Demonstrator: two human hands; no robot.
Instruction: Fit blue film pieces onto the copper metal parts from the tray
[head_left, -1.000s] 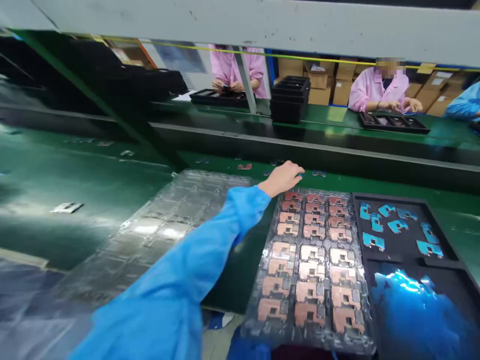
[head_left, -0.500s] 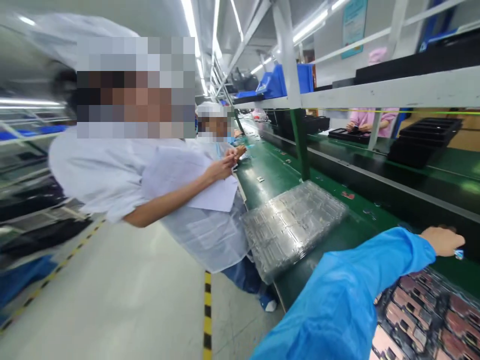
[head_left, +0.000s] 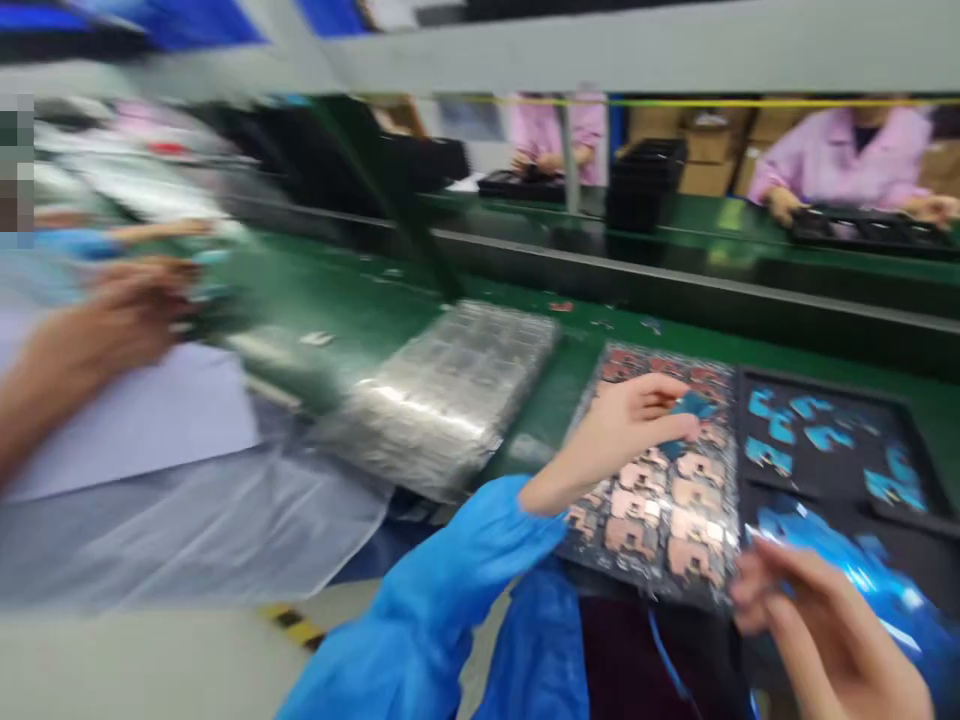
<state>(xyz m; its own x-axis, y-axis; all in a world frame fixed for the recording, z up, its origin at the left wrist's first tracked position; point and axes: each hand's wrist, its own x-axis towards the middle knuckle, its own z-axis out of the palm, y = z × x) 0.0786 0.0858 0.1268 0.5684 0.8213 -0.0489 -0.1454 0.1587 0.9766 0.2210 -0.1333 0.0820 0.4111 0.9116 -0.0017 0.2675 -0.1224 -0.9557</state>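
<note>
My left hand (head_left: pixel 634 425) is closed in a pinch on a small blue film-like piece (head_left: pixel 694 405), above a clear blister tray of copper-coloured parts (head_left: pixel 697 560). At the lower right, my right hand (head_left: pixel 832 620) is blurred; its fingers are loosely curved and apart, with nothing visible in them. It is near the tray's right corner and a black tray (head_left: pixel 817 485). Several similar blue pieces (head_left: pixel 829 437) lie in that black tray. Shiny blue material (head_left: pixel 847 560) sits behind my right hand.
A stack of clear blister trays (head_left: pixel 450 390) rests on the green bench (head_left: pixel 330 290) to the left. A co-worker's hand (head_left: pixel 135 310) and white sheet (head_left: pixel 150 430) are at far left. A green post (head_left: pixel 390 200) and a rail stand behind. People in pink handle black trays across the line.
The view has swung right and down toward the trays. My left hand has come back from the bench's far side and now holds a blue piece. My right hand has come into view.
</note>
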